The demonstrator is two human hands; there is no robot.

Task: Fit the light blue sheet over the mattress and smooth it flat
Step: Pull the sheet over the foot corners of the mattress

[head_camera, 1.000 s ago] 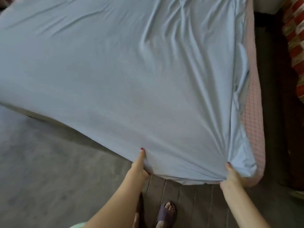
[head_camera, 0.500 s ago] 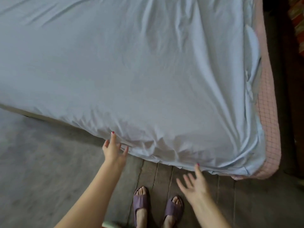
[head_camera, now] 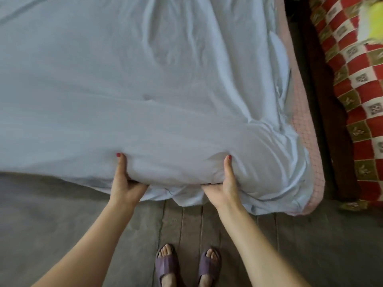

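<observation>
The sheet (head_camera: 145, 90) covers most of the view, spread over the mattress (head_camera: 304, 129) from the far left down to the near edge, with soft creases running toward the near right corner. Along the right side the mattress shows as a strip of pink checked fabric, uncovered by the sheet there and at the near right corner. A grey floor (head_camera: 51, 214) lies near and to the left, with planks under the feet. At the far right a red and white checked quilt (head_camera: 356, 83) lies apart from the bed across a dark gap. The left hand (head_camera: 124, 183) clamps the near edge, thumb on top of the sheet and fingers curled underneath. The right hand (head_camera: 223, 183) grips the same edge just to the right, thumb on top, fingers tucked below. Two purple slippers (head_camera: 165, 264) stand on the planks between the forearms.
</observation>
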